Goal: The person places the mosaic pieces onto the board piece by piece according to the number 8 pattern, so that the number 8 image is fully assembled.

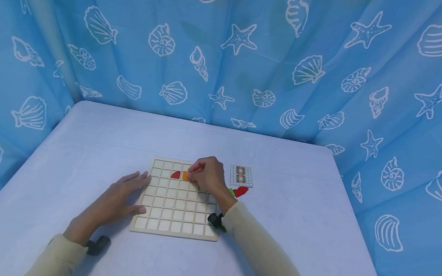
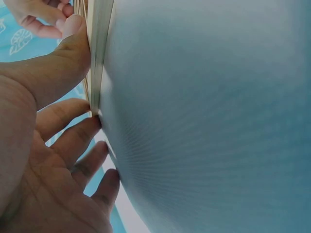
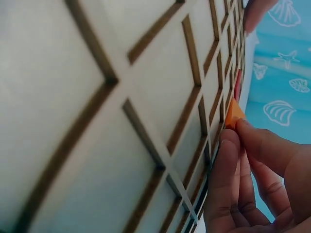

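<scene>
A pale wooden grid board point(image 1: 172, 203) lies on the table, its surface divided into square cells. My right hand point(image 1: 210, 175) pinches an orange tile point(image 1: 185, 175) between thumb and fingertips over a cell near the board's far side. In the right wrist view the orange tile point(image 3: 233, 115) appears tilted at the grid. Just left of it, a red rounded tile point(image 1: 176, 175) sits in a cell. My left hand point(image 1: 116, 198) rests along the board's left edge, fingers spread; in the left wrist view the thumb and fingertips touch the board's side point(image 2: 99, 53).
A small card point(image 1: 241, 176) printed with a coloured grid pattern lies right of the board. Near it are red pieces point(image 1: 241, 191) and a green piece point(image 1: 232, 192), partly hidden by my right forearm. A blue shell-print curtain point(image 1: 219, 67) hangs behind the white-covered table point(image 1: 298, 206).
</scene>
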`<move>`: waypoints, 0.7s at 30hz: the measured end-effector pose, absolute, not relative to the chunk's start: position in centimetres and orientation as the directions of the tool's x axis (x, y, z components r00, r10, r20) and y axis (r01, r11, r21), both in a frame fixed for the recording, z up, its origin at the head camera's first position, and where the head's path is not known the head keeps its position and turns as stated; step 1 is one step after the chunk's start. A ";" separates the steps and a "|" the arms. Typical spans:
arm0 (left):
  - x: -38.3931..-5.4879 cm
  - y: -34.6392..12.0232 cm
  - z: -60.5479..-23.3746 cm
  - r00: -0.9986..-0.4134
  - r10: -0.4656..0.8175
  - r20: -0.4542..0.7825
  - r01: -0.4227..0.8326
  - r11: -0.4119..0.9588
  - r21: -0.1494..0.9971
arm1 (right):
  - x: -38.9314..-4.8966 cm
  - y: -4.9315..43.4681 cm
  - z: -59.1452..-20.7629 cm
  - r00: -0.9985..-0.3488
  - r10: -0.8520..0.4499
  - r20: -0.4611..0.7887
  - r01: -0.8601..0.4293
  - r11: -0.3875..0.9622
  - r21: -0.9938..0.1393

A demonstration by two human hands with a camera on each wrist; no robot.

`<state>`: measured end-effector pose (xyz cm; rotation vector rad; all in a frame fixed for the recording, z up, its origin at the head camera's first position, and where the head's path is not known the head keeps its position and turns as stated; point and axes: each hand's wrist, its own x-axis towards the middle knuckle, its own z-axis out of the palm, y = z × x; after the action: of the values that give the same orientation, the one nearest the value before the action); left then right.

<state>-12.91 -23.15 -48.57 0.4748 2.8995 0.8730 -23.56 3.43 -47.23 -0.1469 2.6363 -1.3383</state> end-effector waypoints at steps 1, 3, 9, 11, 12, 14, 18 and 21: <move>-12.9 -23.1 -48.5 -0.950 0.312 0.011 0.267 0.793 0.547 | -23.6 3.3 -47.3 -0.979 -0.172 -0.109 -0.016 0.601 -0.799; -12.9 -23.0 -48.5 -0.951 0.309 0.007 0.263 0.798 0.542 | -23.7 3.0 -47.4 -0.979 -0.177 -0.102 -0.031 0.621 -0.783; -12.9 -23.0 -48.5 -0.950 0.311 0.005 0.264 0.797 0.543 | -23.6 2.6 -47.2 -0.976 -0.189 -0.111 -0.043 0.661 -0.749; -12.9 -23.1 -48.5 -0.950 0.312 0.007 0.265 0.795 0.546 | -23.4 2.8 -47.0 -0.973 -0.199 -0.118 -0.043 0.656 -0.754; -12.9 -23.1 -48.5 -0.950 0.312 0.011 0.267 0.794 0.546 | -23.3 3.0 -46.9 -0.971 -0.205 -0.122 -0.042 0.651 -0.758; -12.9 -23.1 -48.5 -0.949 0.313 0.017 0.271 0.793 0.546 | -23.2 3.6 -46.7 -0.968 -0.220 -0.122 -0.047 0.633 -0.773; -12.9 -23.0 -48.5 -0.951 0.310 0.007 0.263 0.796 0.545 | -22.8 5.4 -46.6 -0.967 -0.222 -0.121 -0.040 0.606 -0.795; -12.8 -23.0 -48.5 -0.952 0.306 0.001 0.257 0.799 0.544 | -22.4 7.2 -46.4 -0.971 -0.202 -0.124 -0.023 0.599 -0.800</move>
<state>-12.84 -23.04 -48.52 0.4547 2.8964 0.8561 -22.40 7.16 -46.42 -0.1874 2.6243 -1.3092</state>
